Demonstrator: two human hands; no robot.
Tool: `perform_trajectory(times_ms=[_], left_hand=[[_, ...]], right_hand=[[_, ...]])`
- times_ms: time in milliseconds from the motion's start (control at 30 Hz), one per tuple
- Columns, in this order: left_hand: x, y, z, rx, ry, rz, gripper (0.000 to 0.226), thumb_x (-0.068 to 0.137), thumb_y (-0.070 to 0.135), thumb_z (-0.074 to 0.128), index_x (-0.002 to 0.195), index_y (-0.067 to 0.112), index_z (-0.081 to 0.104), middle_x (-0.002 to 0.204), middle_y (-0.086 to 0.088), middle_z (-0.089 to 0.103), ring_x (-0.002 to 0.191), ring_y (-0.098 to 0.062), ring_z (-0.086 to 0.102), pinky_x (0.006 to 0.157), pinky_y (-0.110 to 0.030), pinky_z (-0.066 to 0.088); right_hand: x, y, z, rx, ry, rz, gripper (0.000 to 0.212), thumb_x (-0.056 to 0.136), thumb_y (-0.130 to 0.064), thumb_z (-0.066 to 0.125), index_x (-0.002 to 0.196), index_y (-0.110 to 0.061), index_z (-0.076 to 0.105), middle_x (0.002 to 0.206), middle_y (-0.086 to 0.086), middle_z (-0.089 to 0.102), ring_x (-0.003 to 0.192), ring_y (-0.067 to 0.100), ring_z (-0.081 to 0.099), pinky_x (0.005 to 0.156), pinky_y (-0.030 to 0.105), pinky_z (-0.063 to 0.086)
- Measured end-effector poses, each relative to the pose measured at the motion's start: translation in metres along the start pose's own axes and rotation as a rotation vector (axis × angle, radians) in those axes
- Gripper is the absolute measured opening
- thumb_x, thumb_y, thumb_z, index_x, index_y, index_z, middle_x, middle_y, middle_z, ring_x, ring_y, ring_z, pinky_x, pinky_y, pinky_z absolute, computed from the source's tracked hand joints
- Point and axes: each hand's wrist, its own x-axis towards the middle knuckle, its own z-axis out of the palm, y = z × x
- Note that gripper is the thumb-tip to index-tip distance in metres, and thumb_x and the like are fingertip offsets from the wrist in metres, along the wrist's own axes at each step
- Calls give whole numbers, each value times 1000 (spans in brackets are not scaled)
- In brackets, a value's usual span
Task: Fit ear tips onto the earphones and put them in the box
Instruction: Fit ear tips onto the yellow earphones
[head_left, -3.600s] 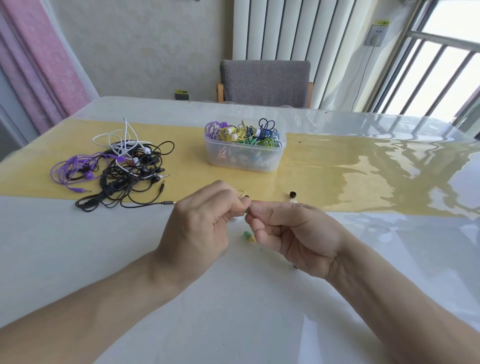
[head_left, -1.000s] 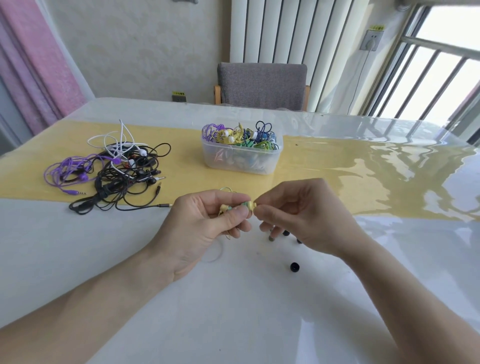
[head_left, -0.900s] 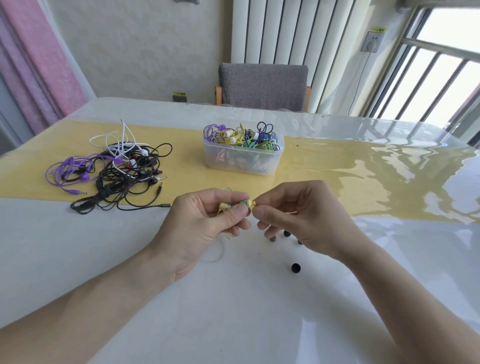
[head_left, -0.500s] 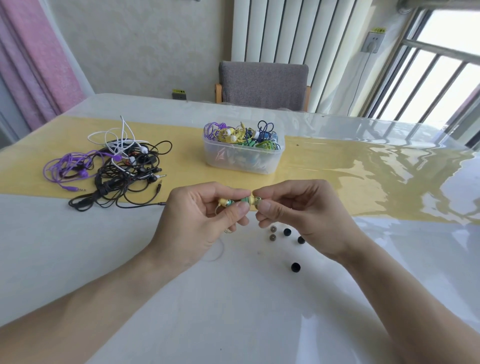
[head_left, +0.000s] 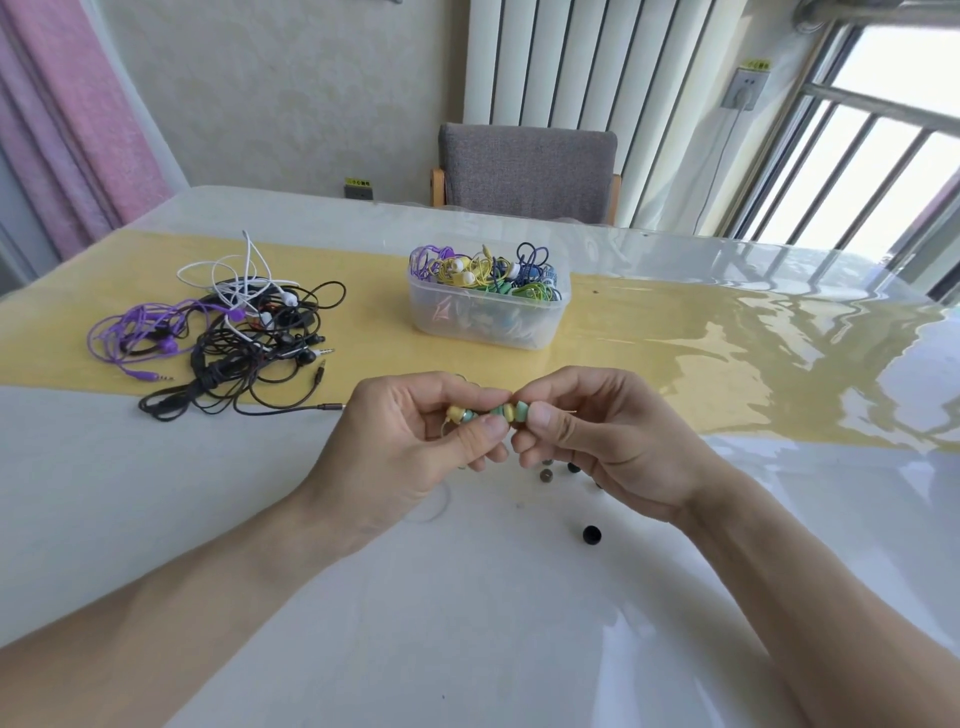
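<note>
Both grips are closed on one pair of earphones (head_left: 488, 413), held between them above the near part of the tabletop (head_left: 467, 623). My left hand (head_left: 410, 447) pinches one yellow-and-mint bud between thumb and forefinger; my right hand (head_left: 597, 441) pinches the other, a small ribbed disc shape in the same colours. A thin yellow cable loops out under the left palm.

Items I can list:
- Loose ear tips (head_left: 590, 533): small, round, matt black caps; one lies alone near my right wrist, a few more lie just below the knuckles, partly hidden.
- Box (head_left: 483, 325): clear plastic, rounded corners, open top, standing on the yellow runner (head_left: 675, 353) beyond my hands. It is heaped with coiled earphones in yellow, green, blue and purple.
- Tangled pile of earphones (head_left: 228, 338): black, white and purple cords, lying on the runner's left end, plugs pointing toward me.
- Tabletop surface: glossy white under a clear sheet, showing rippled reflections at right.
- Chair (head_left: 527, 171): grey woven fabric back, wooden frame, at the far edge.
</note>
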Motion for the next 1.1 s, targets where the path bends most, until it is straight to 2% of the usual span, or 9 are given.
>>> perform_trajectory(times_ms=[200, 333, 433, 567, 733, 833, 933, 1033, 1100], left_hand=[[1, -1, -1, 63, -12, 62, 18, 73, 7, 73, 91, 4, 74, 76, -20, 69, 66, -18, 65, 63, -23, 53], [1, -5, -3, 147, -25, 172, 12, 76, 6, 77, 88, 5, 75, 78, -17, 68, 68, -31, 61, 63, -28, 53], [1, -6, -4, 224, -8, 234, 11, 75, 3, 73, 85, 5, 74, 83, -14, 68, 70, -24, 64, 64, -29, 55], [-1, -5, -2, 230, 23, 231, 11, 75, -1, 70, 84, 3, 74, 83, -15, 69, 69, -20, 65, 62, -20, 51], [-1, -2, -2, 128, 67, 92, 12, 72, -1, 73, 82, 6, 76, 71, -14, 69, 61, -23, 65, 57, -25, 50], [-1, 1, -1, 101, 102, 10, 25, 75, -15, 72, 75, 10, 76, 65, -13, 67, 56, -20, 64, 52, -23, 48], [-1, 4, 0, 60, 142, -104, 32, 75, -16, 69, 67, 14, 76, 60, -11, 66, 52, -19, 62, 48, -22, 46], [-2, 6, 2, -46, 163, -262, 27, 77, -16, 66, 68, 8, 75, 59, -12, 65, 53, -20, 61, 46, -21, 43], [-3, 8, 4, -136, 157, -370, 22, 78, -17, 62, 71, 2, 71, 59, -13, 65, 51, -19, 59, 45, -20, 42]], right_hand=[[0, -1, 0, 2, 23, 62, 13, 76, -9, 68, 85, -5, 75, 76, 13, 72, 66, 18, 70, 63, 23, 57], [-1, -3, 1, 54, 31, 150, 20, 74, -9, 68, 91, 1, 73, 76, 14, 71, 64, 17, 70, 61, 22, 57], [-2, -2, 3, 83, 33, 218, 25, 74, -10, 67, 95, 2, 72, 74, 12, 70, 63, 16, 69, 61, 21, 57], [-2, -2, 6, 85, 22, 223, 30, 75, -8, 66, 102, 4, 71, 75, 13, 71, 64, 15, 70, 62, 20, 58], [-3, 2, 9, 15, 41, 142, 20, 71, -9, 71, 89, -4, 77, 71, 16, 71, 60, 20, 70, 61, 23, 57], [-3, 4, 10, -106, 48, 63, 18, 71, -14, 75, 86, -6, 77, 68, 16, 71, 59, 22, 69, 60, 25, 57], [-3, 6, 11, -260, 77, -21, 20, 73, -22, 78, 87, -7, 77, 70, 15, 73, 61, 25, 70, 64, 35, 52], [-3, 6, 11, -331, 81, -137, 16, 74, -18, 77, 84, -5, 75, 69, 8, 74, 60, 22, 69, 59, 29, 53], [-4, 4, 12, -399, 56, -217, 11, 76, -16, 77, 81, -6, 75, 70, 4, 74, 60, 19, 67, 59, 32, 55]])
